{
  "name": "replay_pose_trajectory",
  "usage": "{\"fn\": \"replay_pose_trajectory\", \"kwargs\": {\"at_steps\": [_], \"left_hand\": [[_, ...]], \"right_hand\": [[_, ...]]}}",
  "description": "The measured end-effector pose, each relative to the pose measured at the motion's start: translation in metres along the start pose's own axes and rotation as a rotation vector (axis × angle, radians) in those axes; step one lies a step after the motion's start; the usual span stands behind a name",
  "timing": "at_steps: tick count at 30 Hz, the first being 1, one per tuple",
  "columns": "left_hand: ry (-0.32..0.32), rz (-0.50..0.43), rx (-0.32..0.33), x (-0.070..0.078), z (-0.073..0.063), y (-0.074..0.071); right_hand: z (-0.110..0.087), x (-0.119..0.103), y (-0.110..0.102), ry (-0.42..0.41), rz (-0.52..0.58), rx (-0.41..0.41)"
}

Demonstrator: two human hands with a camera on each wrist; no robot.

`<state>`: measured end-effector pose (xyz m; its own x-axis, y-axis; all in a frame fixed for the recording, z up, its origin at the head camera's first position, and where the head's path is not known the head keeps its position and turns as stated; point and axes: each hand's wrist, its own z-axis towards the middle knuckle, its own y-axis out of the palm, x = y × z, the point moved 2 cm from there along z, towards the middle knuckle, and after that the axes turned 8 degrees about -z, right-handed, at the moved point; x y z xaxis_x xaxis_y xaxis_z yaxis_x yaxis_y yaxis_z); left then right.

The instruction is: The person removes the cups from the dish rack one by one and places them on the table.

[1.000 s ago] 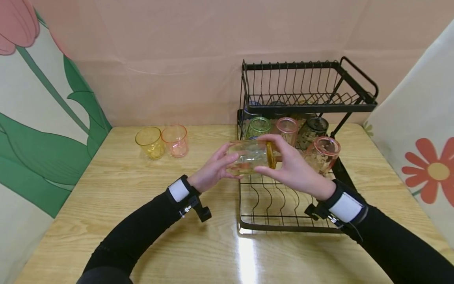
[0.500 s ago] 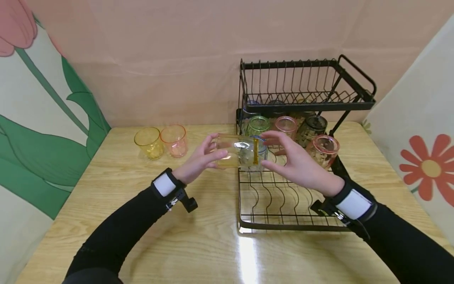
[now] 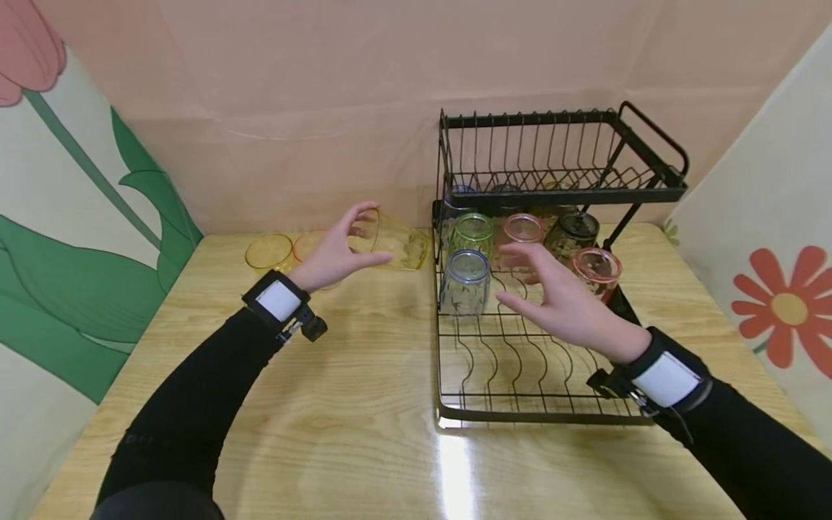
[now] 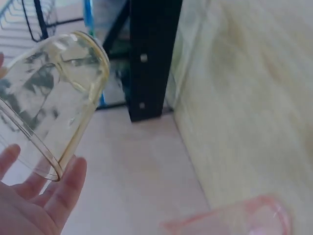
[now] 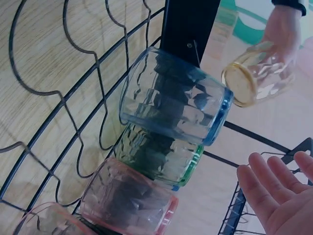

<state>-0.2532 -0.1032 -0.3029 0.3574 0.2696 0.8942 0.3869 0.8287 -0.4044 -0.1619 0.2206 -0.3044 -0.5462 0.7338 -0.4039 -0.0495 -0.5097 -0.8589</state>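
Observation:
My left hand (image 3: 331, 253) holds a clear yellow glass (image 3: 406, 244) near its rim, tilted nearly on its side above the table, base pointing right toward the rack. In the left wrist view, fingers curve round the rim end of this yellow glass (image 4: 54, 93). My right hand (image 3: 562, 303), fingers loosely bent and apart, hovers over the lower tier of the black dish rack (image 3: 539, 417) and holds nothing. Nearest to it are an upside-down blue-rimmed glass (image 3: 466, 285), a pink glass (image 3: 523, 229) and a red-rimmed glass (image 3: 596, 269).
A green glass (image 3: 473, 232) and a dark glass (image 3: 573, 235) also stand upside down on the lower tier, with more behind. The upper rack tier (image 3: 565, 196) overhangs the rear. Another yellow glass (image 3: 268, 253) and a pink glass (image 4: 244, 220) stand on the table, partly behind my left hand.
My right hand has let go of the yellow glass and drawn slightly right. My left hand has carried that glass left and away from me, tilting it, which uncovers the blue-rimmed glass.

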Motion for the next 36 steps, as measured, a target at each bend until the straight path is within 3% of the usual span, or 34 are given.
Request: {"fn": "replay_pose_trajectory", "kwargs": {"at_steps": [3,6,17,27,36], "left_hand": [[0.018,0.166,0.002,0.000,0.009,-0.005],[-0.003,0.329,-0.011,-0.002,0.018,-0.008],[-0.151,0.699,-0.153,-0.007,0.043,-0.017],[-0.203,0.848,-0.189,-0.021,0.057,-0.015],[-0.242,0.882,-0.222,-0.033,0.057,-0.012]], "right_hand": [[-0.002,0.003,-0.001,0.004,-0.008,0.002],[-0.003,0.006,-0.001,0.000,-0.023,0.000],[-0.007,0.010,0.002,-0.013,-0.097,0.002],[-0.010,0.012,0.005,0.011,-0.109,-0.015],[-0.011,0.015,0.005,-0.009,-0.117,-0.008]]}}
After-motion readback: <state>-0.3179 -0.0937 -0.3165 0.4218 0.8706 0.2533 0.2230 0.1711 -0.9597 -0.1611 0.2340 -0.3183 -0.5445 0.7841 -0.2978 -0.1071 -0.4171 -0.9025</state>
